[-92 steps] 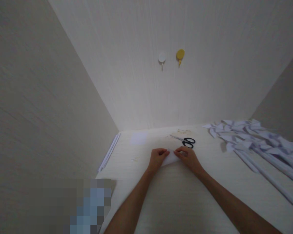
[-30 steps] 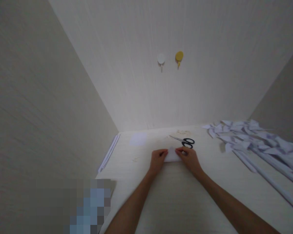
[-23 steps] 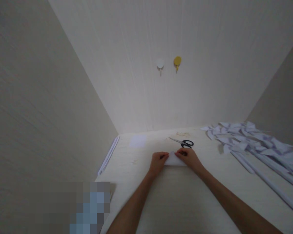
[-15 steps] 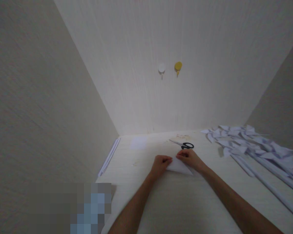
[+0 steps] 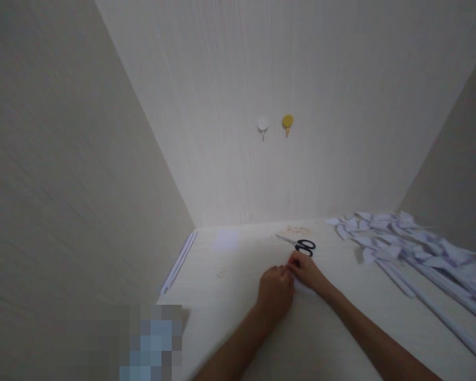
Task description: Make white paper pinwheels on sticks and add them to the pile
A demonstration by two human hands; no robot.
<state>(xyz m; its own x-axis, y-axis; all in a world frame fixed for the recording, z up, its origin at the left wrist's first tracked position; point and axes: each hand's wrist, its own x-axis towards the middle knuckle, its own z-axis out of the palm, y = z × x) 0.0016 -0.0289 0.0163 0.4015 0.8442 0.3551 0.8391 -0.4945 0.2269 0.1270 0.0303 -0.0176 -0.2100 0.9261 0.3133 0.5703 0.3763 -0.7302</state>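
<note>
My left hand (image 5: 276, 288) and my right hand (image 5: 307, 271) meet over the table, fingertips touching. Both are closed on a folded piece of white paper (image 5: 303, 287). Most of the paper is hidden behind my left hand; only a thin edge shows below my right fingers. Just beyond my right hand lies a pair of scissors (image 5: 297, 244) with black handles, its blades pointing left and slightly apart from the handles' line.
White paper pinwheels (image 5: 404, 243) on rolled paper sticks (image 5: 440, 312) lie at the right. More paper rolls (image 5: 179, 263) rest along the left wall. A flat paper square (image 5: 226, 239) and small scraps (image 5: 297, 229) are near the back wall, under two hooks (image 5: 287, 121).
My left hand has moved right and turned its back towards me, now against my right fingers and covering most of the paper. The view has tilted slightly up.
</note>
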